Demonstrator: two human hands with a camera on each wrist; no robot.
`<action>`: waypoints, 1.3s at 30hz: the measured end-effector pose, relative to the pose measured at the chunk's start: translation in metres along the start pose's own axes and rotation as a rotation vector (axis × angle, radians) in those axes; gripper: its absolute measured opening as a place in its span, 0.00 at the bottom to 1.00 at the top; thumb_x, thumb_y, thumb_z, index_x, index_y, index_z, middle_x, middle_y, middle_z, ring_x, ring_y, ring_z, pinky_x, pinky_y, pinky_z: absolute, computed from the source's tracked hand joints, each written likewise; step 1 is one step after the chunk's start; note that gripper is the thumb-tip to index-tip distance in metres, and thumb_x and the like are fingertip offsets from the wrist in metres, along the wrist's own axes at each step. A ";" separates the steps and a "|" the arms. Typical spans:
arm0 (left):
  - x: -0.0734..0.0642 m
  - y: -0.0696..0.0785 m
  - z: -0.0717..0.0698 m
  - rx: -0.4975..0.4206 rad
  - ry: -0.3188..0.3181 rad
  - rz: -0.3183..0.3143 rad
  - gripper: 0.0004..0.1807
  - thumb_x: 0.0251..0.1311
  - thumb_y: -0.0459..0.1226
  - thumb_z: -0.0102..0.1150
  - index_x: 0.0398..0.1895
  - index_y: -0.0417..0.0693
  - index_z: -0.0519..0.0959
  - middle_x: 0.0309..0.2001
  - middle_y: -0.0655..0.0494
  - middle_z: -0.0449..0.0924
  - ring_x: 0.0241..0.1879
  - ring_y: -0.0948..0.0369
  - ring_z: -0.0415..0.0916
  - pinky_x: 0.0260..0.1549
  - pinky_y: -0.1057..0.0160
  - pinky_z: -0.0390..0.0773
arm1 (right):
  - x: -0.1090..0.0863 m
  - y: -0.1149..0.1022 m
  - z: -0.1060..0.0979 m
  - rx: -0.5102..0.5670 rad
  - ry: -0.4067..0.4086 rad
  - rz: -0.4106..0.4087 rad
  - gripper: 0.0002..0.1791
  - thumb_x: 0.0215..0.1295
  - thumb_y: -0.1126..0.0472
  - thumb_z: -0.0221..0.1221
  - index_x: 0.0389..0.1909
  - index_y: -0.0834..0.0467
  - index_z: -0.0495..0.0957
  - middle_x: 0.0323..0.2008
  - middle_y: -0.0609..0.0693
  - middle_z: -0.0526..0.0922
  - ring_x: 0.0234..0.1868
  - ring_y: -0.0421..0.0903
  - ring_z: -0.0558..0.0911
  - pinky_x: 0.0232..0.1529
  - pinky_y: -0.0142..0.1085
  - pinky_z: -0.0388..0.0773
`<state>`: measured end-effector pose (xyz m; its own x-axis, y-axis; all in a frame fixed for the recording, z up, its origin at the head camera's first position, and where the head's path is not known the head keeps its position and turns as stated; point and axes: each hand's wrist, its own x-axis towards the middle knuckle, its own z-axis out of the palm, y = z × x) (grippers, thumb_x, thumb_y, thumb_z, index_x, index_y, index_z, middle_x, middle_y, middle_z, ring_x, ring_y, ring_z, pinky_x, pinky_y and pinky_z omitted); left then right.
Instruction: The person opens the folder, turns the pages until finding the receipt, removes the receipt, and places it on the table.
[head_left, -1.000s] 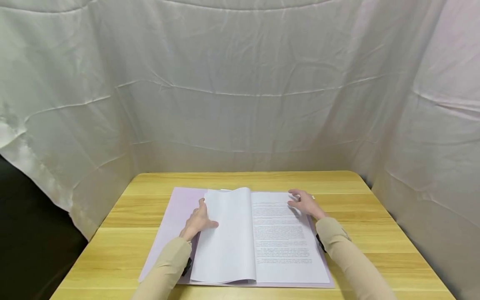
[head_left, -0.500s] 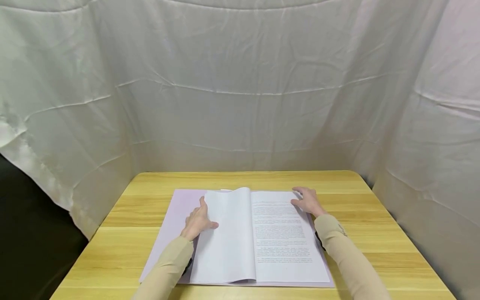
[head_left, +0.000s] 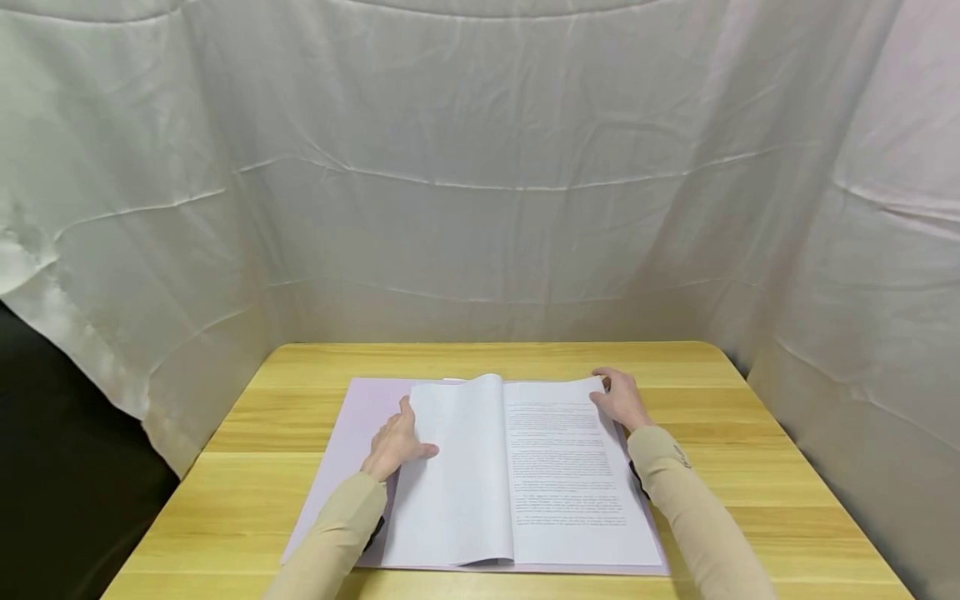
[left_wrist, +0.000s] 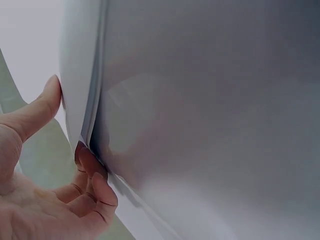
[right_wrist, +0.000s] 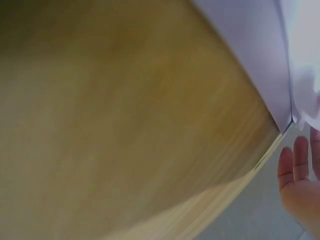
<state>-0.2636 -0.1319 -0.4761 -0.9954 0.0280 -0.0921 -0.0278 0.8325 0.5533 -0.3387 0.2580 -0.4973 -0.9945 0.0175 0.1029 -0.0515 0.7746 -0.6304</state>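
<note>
A lilac folder (head_left: 341,458) lies open on the table, its left cover flat. Blank-looking turned pages (head_left: 453,475) bulge on the left side near the fold. My left hand (head_left: 395,442) holds their outer edge, thumb on top; in the left wrist view its fingers (left_wrist: 102,192) curl beneath the edge, beside a glossy surface. On the right side is a page of printed text (head_left: 562,458). At its upper right corner, my right hand (head_left: 624,402) pinches the sheet, and that corner curves up. The right wrist view catches the curled sheet (right_wrist: 305,95) above the fingers (right_wrist: 300,160).
The folder rests on a wood-grain table (head_left: 750,467) near its front edge. Pale grey curtains (head_left: 487,208) hang behind it and along both sides. Dark fabric (head_left: 60,467) shows at the lower left.
My right hand has moved up and slightly right, from over the printed page to its upper corner, which is now lifted. The left hand has stayed nearly still.
</note>
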 end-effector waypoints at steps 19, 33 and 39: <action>0.003 -0.002 0.002 0.002 0.011 0.008 0.59 0.48 0.38 0.79 0.74 0.24 0.50 0.65 0.21 0.65 0.59 0.30 0.72 0.60 0.37 0.73 | 0.000 0.007 -0.007 0.003 0.021 0.048 0.16 0.70 0.55 0.59 0.29 0.64 0.79 0.27 0.55 0.78 0.31 0.48 0.72 0.32 0.34 0.65; 0.003 -0.005 0.006 0.055 0.065 0.032 0.56 0.45 0.41 0.80 0.72 0.27 0.57 0.57 0.25 0.70 0.51 0.37 0.73 0.55 0.39 0.76 | -0.014 0.001 -0.010 0.192 -0.112 0.102 0.24 0.69 0.54 0.61 0.53 0.71 0.81 0.42 0.64 0.86 0.37 0.48 0.81 0.36 0.32 0.77; 0.002 -0.004 0.009 0.080 0.092 0.049 0.54 0.45 0.41 0.81 0.70 0.27 0.59 0.50 0.29 0.72 0.45 0.42 0.72 0.49 0.43 0.76 | -0.023 -0.001 -0.013 0.291 -0.199 0.100 0.27 0.69 0.55 0.62 0.60 0.70 0.76 0.44 0.65 0.87 0.33 0.43 0.83 0.32 0.34 0.81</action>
<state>-0.2649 -0.1298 -0.4858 -0.9997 0.0215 0.0120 0.0246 0.8731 0.4870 -0.3147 0.2655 -0.4889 -0.9927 -0.0615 -0.1037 0.0513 0.5626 -0.8252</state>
